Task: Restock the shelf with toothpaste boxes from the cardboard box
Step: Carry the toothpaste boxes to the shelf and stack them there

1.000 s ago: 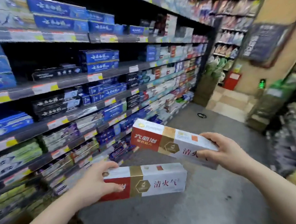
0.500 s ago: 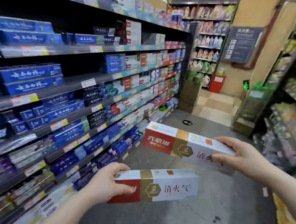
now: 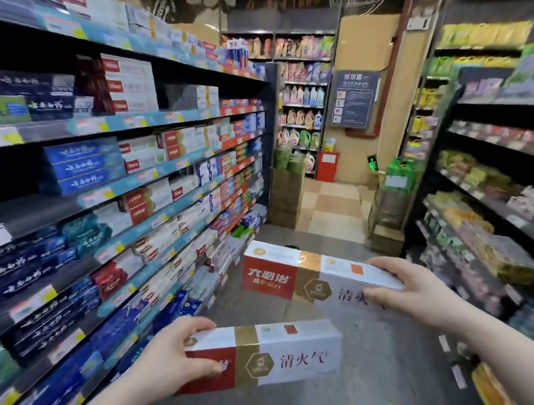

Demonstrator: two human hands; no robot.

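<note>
The left hand (image 3: 171,357) grips the red end of the near box (image 3: 267,354), fingers wrapped over its top edge; the right hand (image 3: 415,287) grips the white end of the far box (image 3: 297,275), which sits above and beyond the first, not touching it. Both boxes are held level over the grey floor (image 3: 392,366). The shelf (image 3: 141,184), stocked with toothpaste cartons, runs along the left of the left hand; a second rack (image 3: 492,209) stands to the right of the right hand.

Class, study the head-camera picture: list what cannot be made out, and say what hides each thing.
- Red end of the lower red, gold and white toothpaste box: covered by the left hand.
- Upper matching box's white end: covered by the right hand.
- Shelf price labels: blurred.
- Cardboard box: out of frame.
</note>
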